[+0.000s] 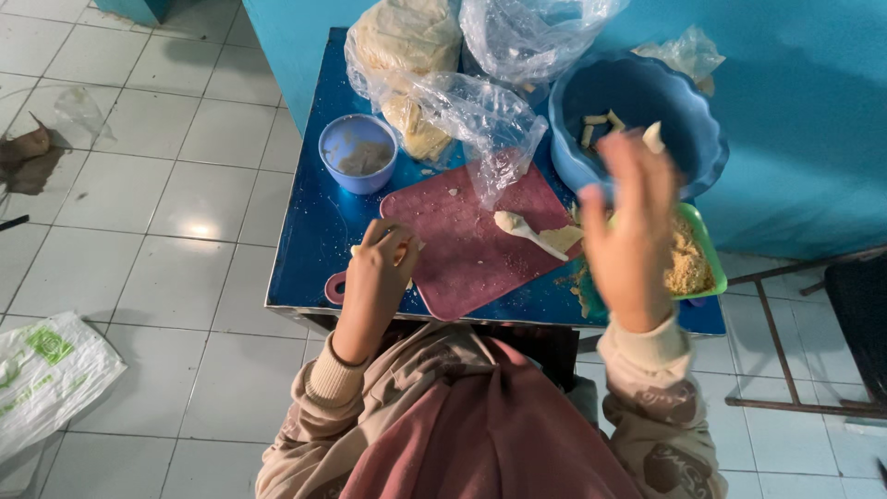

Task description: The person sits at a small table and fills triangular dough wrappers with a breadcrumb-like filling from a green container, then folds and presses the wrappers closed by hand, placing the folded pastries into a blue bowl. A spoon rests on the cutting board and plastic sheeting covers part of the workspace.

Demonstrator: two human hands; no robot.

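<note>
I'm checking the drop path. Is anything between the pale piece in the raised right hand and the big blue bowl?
Nothing visible. The right hand holds the pale piece over the blue bowl; only open air lies between them.

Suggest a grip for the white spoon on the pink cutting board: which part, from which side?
Probably the handle's free end, from above. The spoon lies flat on the cutting board, bowl at the upper left, handle running right toward the pale dough piece. Its narrow handle suits a pinch across its width.
</note>
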